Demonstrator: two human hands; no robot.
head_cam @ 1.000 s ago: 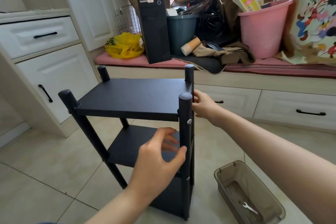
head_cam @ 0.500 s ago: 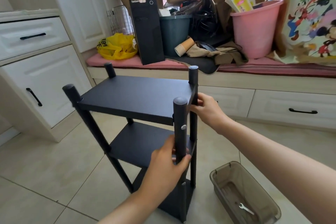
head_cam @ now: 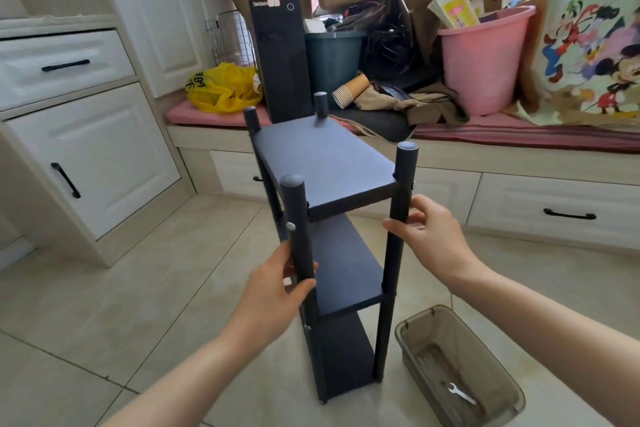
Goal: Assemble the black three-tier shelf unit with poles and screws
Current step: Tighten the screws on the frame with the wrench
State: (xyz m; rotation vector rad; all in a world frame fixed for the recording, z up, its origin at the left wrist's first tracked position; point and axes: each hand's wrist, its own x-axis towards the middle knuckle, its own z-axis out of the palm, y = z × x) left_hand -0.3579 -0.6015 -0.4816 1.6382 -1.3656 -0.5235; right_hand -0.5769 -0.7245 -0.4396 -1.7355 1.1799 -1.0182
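Note:
The black three-tier shelf unit (head_cam: 325, 163) stands upright on the tiled floor in the middle of the view, its short end toward me. Three boards sit between black corner poles. My left hand (head_cam: 277, 284) is wrapped around the near left pole (head_cam: 298, 232), just below a silver screw head (head_cam: 291, 226). My right hand (head_cam: 426, 236) grips the near right pole (head_cam: 403, 180) under the top board. The two far poles rise behind the top board.
A smoky plastic bin (head_cam: 512, 388) holding a small wrench (head_cam: 460, 393) sits on the floor at the lower right. White cabinets (head_cam: 86, 156) stand at the left. A window bench behind carries a pink bucket (head_cam: 485, 59), boxes, a black computer tower (head_cam: 282, 59) and a yellow bag.
The shelf unit has turned so its short end faces me. My left hand moved from hovering to gripping the near left pole; my right hand stays on its pole.

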